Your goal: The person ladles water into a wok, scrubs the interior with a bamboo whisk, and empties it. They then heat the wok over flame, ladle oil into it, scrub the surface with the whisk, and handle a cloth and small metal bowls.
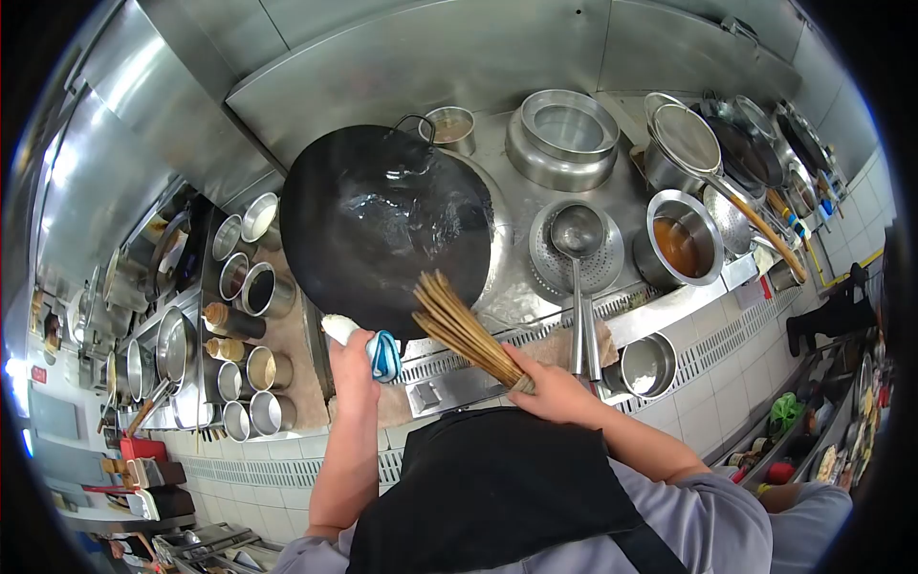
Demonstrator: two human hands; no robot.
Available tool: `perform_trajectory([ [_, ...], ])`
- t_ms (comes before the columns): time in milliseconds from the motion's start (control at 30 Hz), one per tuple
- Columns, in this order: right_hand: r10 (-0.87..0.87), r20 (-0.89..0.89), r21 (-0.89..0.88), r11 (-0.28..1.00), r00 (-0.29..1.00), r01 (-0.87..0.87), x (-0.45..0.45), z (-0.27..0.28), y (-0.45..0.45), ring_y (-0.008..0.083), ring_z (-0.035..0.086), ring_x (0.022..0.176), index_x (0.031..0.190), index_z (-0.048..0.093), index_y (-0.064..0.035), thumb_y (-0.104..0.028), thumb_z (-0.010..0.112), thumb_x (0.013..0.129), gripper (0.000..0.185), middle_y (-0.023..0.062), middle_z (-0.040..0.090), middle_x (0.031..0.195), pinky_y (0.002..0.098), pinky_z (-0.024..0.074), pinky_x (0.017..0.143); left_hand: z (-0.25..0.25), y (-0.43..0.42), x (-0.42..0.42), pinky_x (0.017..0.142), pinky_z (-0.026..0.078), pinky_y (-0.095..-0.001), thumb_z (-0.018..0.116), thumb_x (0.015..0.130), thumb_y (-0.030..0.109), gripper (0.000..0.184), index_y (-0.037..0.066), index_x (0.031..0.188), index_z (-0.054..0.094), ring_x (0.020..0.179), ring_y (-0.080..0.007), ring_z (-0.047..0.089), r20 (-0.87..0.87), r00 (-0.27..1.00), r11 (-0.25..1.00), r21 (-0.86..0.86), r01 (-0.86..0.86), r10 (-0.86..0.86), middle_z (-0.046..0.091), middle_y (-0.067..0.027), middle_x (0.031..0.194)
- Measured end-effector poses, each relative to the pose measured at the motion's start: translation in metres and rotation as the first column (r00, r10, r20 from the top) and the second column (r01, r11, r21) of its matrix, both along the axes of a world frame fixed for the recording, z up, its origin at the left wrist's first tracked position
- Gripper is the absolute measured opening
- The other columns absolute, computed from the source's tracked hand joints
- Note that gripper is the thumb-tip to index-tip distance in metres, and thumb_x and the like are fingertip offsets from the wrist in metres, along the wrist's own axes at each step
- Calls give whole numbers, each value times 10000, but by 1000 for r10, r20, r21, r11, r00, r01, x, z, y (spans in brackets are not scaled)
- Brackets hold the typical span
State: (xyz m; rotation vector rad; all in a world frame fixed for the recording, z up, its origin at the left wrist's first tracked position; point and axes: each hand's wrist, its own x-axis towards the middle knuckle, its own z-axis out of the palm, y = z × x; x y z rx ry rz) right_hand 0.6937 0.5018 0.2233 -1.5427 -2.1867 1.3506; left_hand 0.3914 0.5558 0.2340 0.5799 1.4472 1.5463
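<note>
A large black wok (325,210) sits tilted over the stove at centre left, with some shiny water in it. My left hand (354,367) is closed around a white and blue cloth (385,358) at the wok's near rim. Whether it also grips a wok handle under the cloth is hidden. My right hand (555,390) is wrapped round the bound end of a bamboo wok brush (469,333). The brush's splayed tips point up and left, over the wok's lower right edge.
Right of the wok, a ladle (578,233) rests on a perforated skimmer (540,260). Beyond stand a lidded steel pot (559,170) and a pot of brown liquid (660,256). Sauce bottles (234,321) and several steel containers line the left. A steel pan (648,364) hangs near the front edge.
</note>
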Motion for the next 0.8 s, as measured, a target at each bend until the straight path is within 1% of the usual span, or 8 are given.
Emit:
perform_trajectory([
  [167,-183,-279,48,978,943,205,9,1,0,427,646,929,1503,244,-151,-306,639,854,776,285,642,1046,423,505,843,2,6,0,670,465,-280,577,767,36,235,15,993,519,725,-131,553,-156,987,999,26,43,-38,556,-40,847],
  [300,-40,-394,245,958,918,147,-24,-16,24,391,662,868,1478,308,-124,-301,598,887,681,257,659,1012,410,512,813,13,-3,28,711,456,-284,604,772,53,228,14,976,512,781,-130,524,-395,917,989,100,105,-57,544,-41,870],
  [400,-256,-328,-155,964,909,215,-64,-57,116,314,650,637,1429,361,-102,-304,561,920,582,197,665,837,388,529,613,5,-27,50,750,465,-339,612,775,60,278,-18,1022,509,817,-189,550,-687,724,987,67,145,-59,566,-99,891],
  [467,-607,-448,-184,781,657,596,-67,-55,183,268,620,544,1409,356,-102,-294,561,920,565,159,645,751,360,494,504,0,-32,56,758,468,-354,614,773,56,292,-24,1035,511,822,-210,563,-772,636,987,96,128,-8,574,-114,895],
  [533,-623,-415,-236,778,663,583,-91,-13,174,308,657,718,1473,264,-133,-282,550,916,644,197,659,849,390,525,653,1,-32,58,772,470,-366,626,767,55,319,-26,1055,514,827,-238,581,-867,499,980,104,170,5,593,-132,900],
  [700,119,-423,139,988,898,-66,-82,-27,70,347,555,1199,1536,136,-227,-363,532,940,728,242,566,1287,402,407,1025,-8,-12,13,702,465,-288,594,760,47,270,12,1014,511,779,-145,546,-465,884,992,79,94,-47,563,-48,878],
  [733,181,-118,54,983,976,-176,-60,-19,74,362,554,1193,1536,131,-224,-369,539,936,740,226,571,1287,392,399,1035,-10,-10,0,691,466,-281,586,759,38,266,17,1015,515,773,-140,552,-351,936,996,67,53,-26,562,-46,870],
  [800,-48,141,-6,999,989,50,5,-58,108,355,616,1077,1521,193,-225,-387,565,912,732,212,627,1184,403,467,936,-16,-12,-19,677,469,-276,572,759,24,271,27,1025,523,767,-138,567,-140,990,1000,-3,-12,12,561,-43,862],
])
